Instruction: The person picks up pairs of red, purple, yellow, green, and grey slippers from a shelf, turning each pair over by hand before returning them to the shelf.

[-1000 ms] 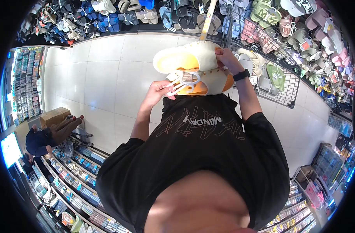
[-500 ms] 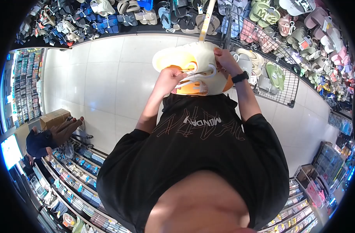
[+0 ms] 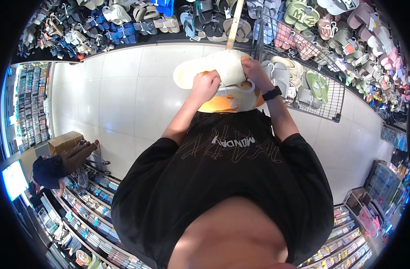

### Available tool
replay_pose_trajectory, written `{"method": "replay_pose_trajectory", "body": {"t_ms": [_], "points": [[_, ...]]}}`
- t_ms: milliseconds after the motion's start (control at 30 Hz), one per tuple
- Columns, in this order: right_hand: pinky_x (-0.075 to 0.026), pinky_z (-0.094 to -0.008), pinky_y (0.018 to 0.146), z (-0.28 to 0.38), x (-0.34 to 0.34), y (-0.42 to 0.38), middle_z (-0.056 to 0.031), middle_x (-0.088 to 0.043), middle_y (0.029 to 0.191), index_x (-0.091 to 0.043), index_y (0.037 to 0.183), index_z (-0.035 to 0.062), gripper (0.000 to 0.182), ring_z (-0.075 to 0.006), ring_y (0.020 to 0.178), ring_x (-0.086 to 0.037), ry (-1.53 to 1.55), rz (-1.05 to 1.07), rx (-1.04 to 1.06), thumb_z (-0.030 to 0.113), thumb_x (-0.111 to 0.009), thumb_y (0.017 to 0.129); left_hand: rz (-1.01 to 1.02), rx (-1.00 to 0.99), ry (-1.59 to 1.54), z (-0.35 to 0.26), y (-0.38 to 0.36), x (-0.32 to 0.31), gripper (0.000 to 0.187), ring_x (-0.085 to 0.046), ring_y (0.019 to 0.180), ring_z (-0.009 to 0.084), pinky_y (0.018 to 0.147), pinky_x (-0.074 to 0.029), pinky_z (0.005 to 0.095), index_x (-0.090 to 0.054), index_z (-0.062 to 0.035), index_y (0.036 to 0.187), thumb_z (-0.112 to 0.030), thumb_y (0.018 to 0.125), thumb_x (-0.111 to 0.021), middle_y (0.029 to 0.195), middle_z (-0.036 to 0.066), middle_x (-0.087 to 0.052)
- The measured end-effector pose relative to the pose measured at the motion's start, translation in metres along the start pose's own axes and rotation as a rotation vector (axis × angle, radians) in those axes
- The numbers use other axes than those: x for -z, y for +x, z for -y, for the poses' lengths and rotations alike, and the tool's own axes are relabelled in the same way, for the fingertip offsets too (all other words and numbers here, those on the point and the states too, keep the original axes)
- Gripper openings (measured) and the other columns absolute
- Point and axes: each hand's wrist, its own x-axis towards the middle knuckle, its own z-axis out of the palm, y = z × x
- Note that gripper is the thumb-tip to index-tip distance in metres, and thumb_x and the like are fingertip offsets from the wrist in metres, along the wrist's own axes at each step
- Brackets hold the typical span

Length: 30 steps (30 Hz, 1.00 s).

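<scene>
Cream slippers in both hands' closed grip, left hand, right hand, wire rack just beside.

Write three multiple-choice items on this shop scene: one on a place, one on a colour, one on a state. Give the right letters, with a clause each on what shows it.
1. Where is the wire rack of hung slippers?
A. on the person's right
B. on the person's left
C. behind the cardboard box

2. What colour is the top slipper of the held pair?
A. blue
B. cream
C. black

3. How is the left hand?
A. hanging at the side
B. flat on the floor
C. closed on the slipper pair

Answers:
1 A: the rack stands past the right hand, the one with the black wrist band.
2 B: its sole shows pale cream, with orange on the slipper under it.
3 C: its fingers curl over the pair's edge, by the white hanger.
</scene>
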Motion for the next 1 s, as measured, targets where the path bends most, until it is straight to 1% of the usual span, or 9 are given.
{"method": "replay_pose_trajectory", "body": {"t_ms": [133, 233, 267, 367, 467, 633, 767, 833, 1000], "points": [[-0.048, -0.0301, 0.059, 0.052, -0.005, -0.022, -0.006, -0.064, 0.069, -0.068, 0.082, 0.0037, 0.015, -0.0161, 0.059, -0.059, 0.283, -0.38, -0.134, 0.016, -0.061, 0.086, -0.018, 0.033, -0.011, 0.006, -0.004, 0.0, 0.016, -0.059, 0.056, 0.0349, 0.055, -0.048, 0.0425, -0.058, -0.003, 0.068, -0.008, 0.081, -0.05, 0.058, 0.015, -0.058], [-0.05, -0.0346, 0.064, 0.062, 0.001, -0.043, -0.0053, -0.064, 0.067, -0.068, 0.081, 0.0059, 0.015, -0.0206, 0.068, -0.063, -0.414, -0.565, 0.179, 0.021, -0.067, 0.082, -0.073, 0.074, -0.029, 0.013, -0.01, -0.001, 0.017, -0.058, 0.054, 0.0352, 0.054, -0.047, 0.0426, -0.057, -0.0026, 0.068, -0.008, 0.082, -0.049, 0.057, 0.015, -0.057], [-0.05, -0.0395, 0.077, 0.07, 0.001, -0.052, -0.0084, -0.067, 0.085, -0.068, 0.083, 0.007, 0.017, -0.0276, 0.086, -0.063, -0.438, -0.475, 0.187, 0.022, -0.072, 0.078, -0.092, 0.086, -0.039, 0.016, -0.011, -0.003, 0.017, -0.058, 0.054, 0.0351, 0.054, -0.046, 0.0424, -0.057, -0.0025, 0.068, -0.008, 0.082, -0.049, 0.057, 0.015, -0.056], [-0.046, -0.0431, 0.089, 0.072, -0.007, -0.059, -0.0132, -0.064, 0.11, -0.066, 0.086, 0.0067, 0.015, -0.0332, 0.102, -0.058, -0.583, -0.498, 0.463, 0.015, -0.071, 0.076, -0.121, 0.108, -0.072, 0.02, -0.013, -0.006, 0.017, -0.057, 0.053, 0.0348, 0.053, -0.046, 0.042, -0.056, -0.0023, 0.068, -0.007, 0.082, -0.049, 0.056, 0.015, -0.056], [-0.041, -0.0449, 0.096, 0.065, -0.018, -0.054, -0.0161, -0.055, 0.128, -0.064, 0.086, 0.0067, 0.013, -0.0374, 0.111, -0.054, -0.44, -0.555, 0.411, 0.01, -0.069, 0.074, -0.125, 0.106, -0.088, 0.013, -0.012, -0.003, 0.015, -0.057, 0.052, 0.0343, 0.053, -0.046, 0.0416, -0.057, -0.0022, 0.069, -0.007, 0.082, -0.05, 0.056, 0.015, -0.055], [-0.043, -0.0417, 0.098, 0.045, -0.008, -0.043, -0.0174, -0.057, 0.13, -0.063, 0.091, 0.0067, 0.014, -0.0352, 0.115, -0.055, -0.371, -0.438, 0.343, 0.006, -0.066, 0.078, -0.183, 0.088, 0.005, -0.009, -0.007, 0.006, 0.01, -0.057, 0.053, 0.0309, 0.055, -0.047, 0.0389, -0.06, -0.0044, 0.07, -0.005, 0.079, -0.055, 0.058, 0.012, -0.056], [-0.042, -0.0437, 0.096, 0.036, 0.0, -0.043, -0.0162, -0.06, 0.123, -0.062, 0.091, 0.0077, 0.013, -0.0356, 0.112, -0.054, -0.262, -0.442, 0.219, 0.008, -0.063, 0.078, -0.413, -0.138, 0.223, -0.008, 0.002, 0.038, 0.003, -0.061, 0.076, 0.0286, 0.068, -0.049, 0.0377, -0.063, -0.006, 0.079, -0.008, 0.076, -0.063, 0.078, 0.01, -0.063], [-0.044, -0.0438, 0.092, 0.037, -0.003, -0.047, -0.0163, -0.063, 0.118, -0.062, 0.092, 0.0072, 0.011, -0.0351, 0.109, -0.056, -0.377, -0.495, 0.169, 0.011, -0.062, 0.081, -0.471, -0.13, 0.311, -0.009, 0.008, 0.055, 0.011, -0.06, 0.088, 0.0285, 0.076, -0.048, 0.0377, -0.065, -0.005, 0.085, -0.008, 0.074, -0.066, 0.089, 0.01, -0.064], [-0.049, -0.0437, 0.076, 0.02, -0.004, -0.045, -0.0193, -0.067, 0.094, -0.063, 0.093, 0.0038, 0.015, -0.0368, 0.088, -0.063, -0.348, -0.475, 0.068, 0.017, -0.059, 0.087, -0.119, 0.037, 0.506, 0.02, 0.001, 0.04, 0.055, -0.05, 0.119, 0.0372, 0.103, -0.039, 0.0411, -0.05, -0.0034, 0.131, -0.03, 0.085, -0.065, 0.128, 0.022, -0.053]]}}
